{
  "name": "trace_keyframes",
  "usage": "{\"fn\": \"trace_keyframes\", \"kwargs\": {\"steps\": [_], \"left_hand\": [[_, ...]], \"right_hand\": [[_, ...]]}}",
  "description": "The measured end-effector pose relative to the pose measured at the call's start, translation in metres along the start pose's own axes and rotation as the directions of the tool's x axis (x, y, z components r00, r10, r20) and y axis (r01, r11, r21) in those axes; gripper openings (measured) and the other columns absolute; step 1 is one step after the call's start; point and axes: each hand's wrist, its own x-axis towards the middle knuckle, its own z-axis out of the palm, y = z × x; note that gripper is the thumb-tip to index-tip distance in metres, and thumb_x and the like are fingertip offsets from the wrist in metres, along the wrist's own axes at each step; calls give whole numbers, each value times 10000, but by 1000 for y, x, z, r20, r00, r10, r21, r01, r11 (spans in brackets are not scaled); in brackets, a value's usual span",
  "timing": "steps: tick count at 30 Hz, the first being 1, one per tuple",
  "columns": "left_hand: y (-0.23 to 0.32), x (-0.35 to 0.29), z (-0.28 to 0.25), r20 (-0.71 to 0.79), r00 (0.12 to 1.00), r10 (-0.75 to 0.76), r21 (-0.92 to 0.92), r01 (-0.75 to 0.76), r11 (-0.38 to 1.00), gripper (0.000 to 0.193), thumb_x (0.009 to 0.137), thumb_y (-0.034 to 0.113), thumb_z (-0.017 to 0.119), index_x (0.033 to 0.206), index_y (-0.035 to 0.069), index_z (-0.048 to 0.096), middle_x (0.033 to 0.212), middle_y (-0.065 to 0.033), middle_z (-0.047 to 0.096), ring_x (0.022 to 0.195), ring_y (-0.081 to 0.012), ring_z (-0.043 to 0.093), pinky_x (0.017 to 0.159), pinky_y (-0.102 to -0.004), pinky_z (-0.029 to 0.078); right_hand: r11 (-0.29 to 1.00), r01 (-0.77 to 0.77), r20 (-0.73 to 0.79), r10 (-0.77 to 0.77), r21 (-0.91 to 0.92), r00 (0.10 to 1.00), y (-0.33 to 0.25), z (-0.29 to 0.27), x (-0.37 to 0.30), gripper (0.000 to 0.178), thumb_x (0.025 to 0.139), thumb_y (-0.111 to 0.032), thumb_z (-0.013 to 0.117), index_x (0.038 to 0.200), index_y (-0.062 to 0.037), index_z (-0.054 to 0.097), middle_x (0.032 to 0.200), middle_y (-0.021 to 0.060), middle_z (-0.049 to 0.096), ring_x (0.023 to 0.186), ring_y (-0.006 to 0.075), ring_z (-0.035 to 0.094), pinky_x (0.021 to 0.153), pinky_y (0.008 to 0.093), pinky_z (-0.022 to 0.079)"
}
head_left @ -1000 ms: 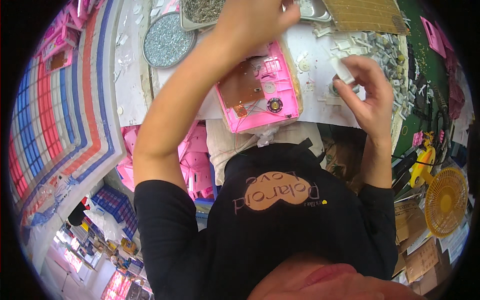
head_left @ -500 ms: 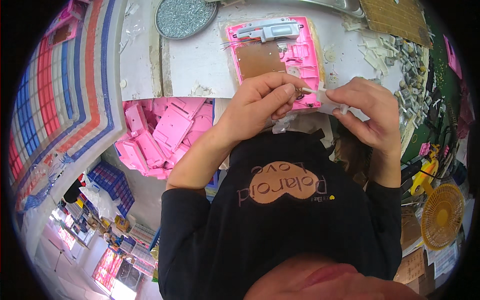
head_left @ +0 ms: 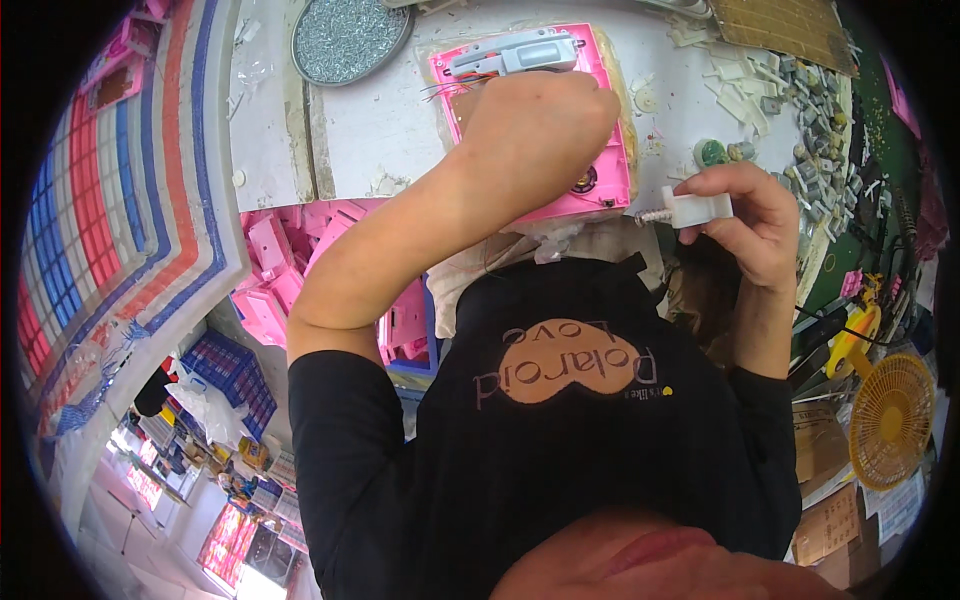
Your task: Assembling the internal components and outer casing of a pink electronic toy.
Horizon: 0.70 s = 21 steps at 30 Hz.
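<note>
My right hand (head_left: 752, 222) pinches a white plastic part (head_left: 700, 210) between thumb and fingers. A coiled metal spring (head_left: 655, 216) sticks out of the part's left end. My left hand (head_left: 545, 125) is over a pink plastic housing (head_left: 612, 180), its fingers curled down. The fingertips are hidden behind the hand, so whatever they hold or touch cannot be seen. At the housing's far end lies a grey plastic piece (head_left: 525, 57) with thin wires beside it. A round dark fitting (head_left: 584, 181) shows near the housing's lower right corner.
A round tray of small screws (head_left: 352, 40) stands at the far left. To the right are white plastic parts (head_left: 738, 95) and a heap of small metal motors (head_left: 815, 150). Pink casings (head_left: 270, 310) fill a bin below the table's left edge. A yellow fan (head_left: 890, 420) stands at right.
My left hand has released the white part and swung up over the pink housing. My right hand still holds that part, now turned so its spring shows. The view has shifted slightly.
</note>
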Motion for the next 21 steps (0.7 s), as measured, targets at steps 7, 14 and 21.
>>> {"fn": "trace_keyframes", "kwargs": {"steps": [7, 14, 21], "left_hand": [[-1, -3, 4, -122, 993, -6, -95, -6, 995, 82, 847, 139, 737, 844, 64, 704, 770, -82, 689, 687, -259, 690, 602, -365, 545], [-17, -41, 6, -341, 859, -381, -533, 157, 832, 85, 830, 67, 783, 888, 35, 729, 735, -57, 659, 598, -157, 609, 536, -301, 466], [-12, -44, 22, -436, 812, -388, -552, 99, 828, 71, 834, 52, 778, 869, 46, 717, 691, -45, 609, 558, -159, 528, 514, -303, 418]], "right_hand": [[888, -44, -196, -52, -458, 979, -2, -2, 19, 219, 908, -37, 690, 1124, 2, 677, 1068, 85, 724, 914, 164, 661, 823, 299, 510], [335, 330, 236, -293, -882, 927, 0, 7, 64, 335, 750, -56, 791, 1076, -66, 713, 1031, 92, 646, 966, 299, 590, 849, 397, 480], [242, 496, 437, -259, -834, 861, -7, 22, 83, 367, 710, -53, 802, 1064, -59, 708, 1043, 100, 649, 932, 309, 594, 802, 401, 503]]}}
